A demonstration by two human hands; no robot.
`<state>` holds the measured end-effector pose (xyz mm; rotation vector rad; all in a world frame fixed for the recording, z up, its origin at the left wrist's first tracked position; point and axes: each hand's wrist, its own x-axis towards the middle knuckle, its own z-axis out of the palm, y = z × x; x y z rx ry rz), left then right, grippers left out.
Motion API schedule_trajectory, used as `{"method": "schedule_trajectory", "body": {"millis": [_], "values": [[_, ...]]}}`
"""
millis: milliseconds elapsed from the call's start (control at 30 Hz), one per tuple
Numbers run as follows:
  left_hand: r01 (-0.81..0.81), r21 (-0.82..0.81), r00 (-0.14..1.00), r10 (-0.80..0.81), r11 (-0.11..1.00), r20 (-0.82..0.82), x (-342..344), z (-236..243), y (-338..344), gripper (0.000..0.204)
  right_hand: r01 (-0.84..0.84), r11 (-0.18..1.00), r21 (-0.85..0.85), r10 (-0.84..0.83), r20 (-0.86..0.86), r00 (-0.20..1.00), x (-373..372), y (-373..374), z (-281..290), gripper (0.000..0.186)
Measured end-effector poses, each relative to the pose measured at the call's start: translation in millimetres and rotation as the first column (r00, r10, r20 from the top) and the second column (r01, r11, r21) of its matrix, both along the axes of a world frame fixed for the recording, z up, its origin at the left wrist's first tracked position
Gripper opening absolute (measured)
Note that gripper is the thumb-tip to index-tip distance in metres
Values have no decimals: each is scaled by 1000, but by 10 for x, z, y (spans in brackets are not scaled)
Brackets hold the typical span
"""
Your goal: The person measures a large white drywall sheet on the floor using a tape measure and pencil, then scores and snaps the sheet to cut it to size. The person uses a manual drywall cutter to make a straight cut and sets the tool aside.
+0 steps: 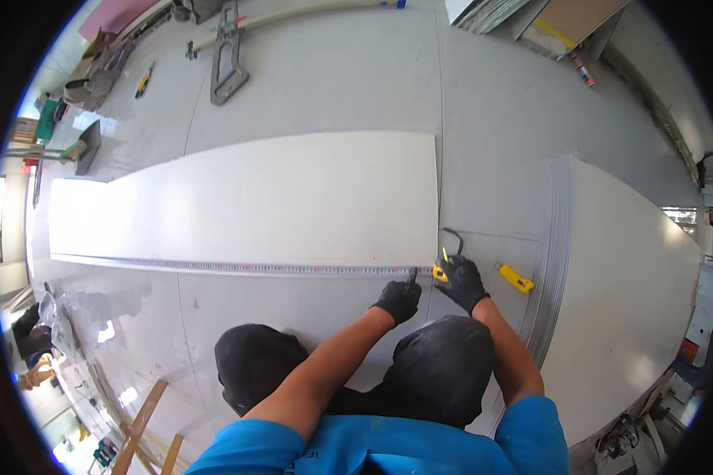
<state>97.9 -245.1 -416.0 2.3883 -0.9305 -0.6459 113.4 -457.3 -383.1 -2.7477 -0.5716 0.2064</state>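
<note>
A long white panel (pixel 269 198) lies on the tiled floor, with a tape-measure blade (pixel 253 269) stretched along its near edge. My right hand (pixel 459 283), gloved in black, is closed on the yellow tape-measure case (pixel 440 273) by the panel's near right corner, with a slim yellow pencil (pixel 445 255) upright in its fingers. My left hand (pixel 398 299), also black-gloved, has its index finger stretched onto the blade just left of the case, other fingers curled. A yellow utility knife (pixel 515 277) lies right of my right hand. A short dark cord (pixel 456 236) lies beside the corner.
A thick stack of white panels (pixel 618 301) lies close at my right. A metal tile cutter (pixel 230 75), a pale pole (pixel 309 16) and another knife (pixel 144 82) lie beyond. More boards (pixel 547 32) are at upper right, wooden strips (pixel 139 423) at lower left.
</note>
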Motion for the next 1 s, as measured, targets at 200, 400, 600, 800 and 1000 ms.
{"method": "schedule_trajectory", "body": {"millis": [200, 400, 600, 800, 1000], "values": [[247, 82, 790, -152, 966, -594, 979, 476, 103, 46, 56, 998, 29, -44, -308, 950, 239, 19, 121, 50], [81, 155, 343, 118, 985, -932, 1571, 1399, 834, 63, 86, 953, 290, -21, -222, 975, 1186, 404, 1395, 53], [-875, -386, 211, -487, 293, -848, 1290, 1568, 1910, 73, 152, 820, 552, 125, -431, 893, 1410, 1353, 2151, 62], [-976, -169, 195, -207, -138, -959, 939, 1067, 2621, 38, -6, 813, 583, 115, -150, 982, 1199, 1394, 1169, 57], [-940, 47, -34, -44, -338, -998, 147, 641, 3479, 42, 183, 971, -151, -215, -239, 947, 281, 591, -112, 93]]}}
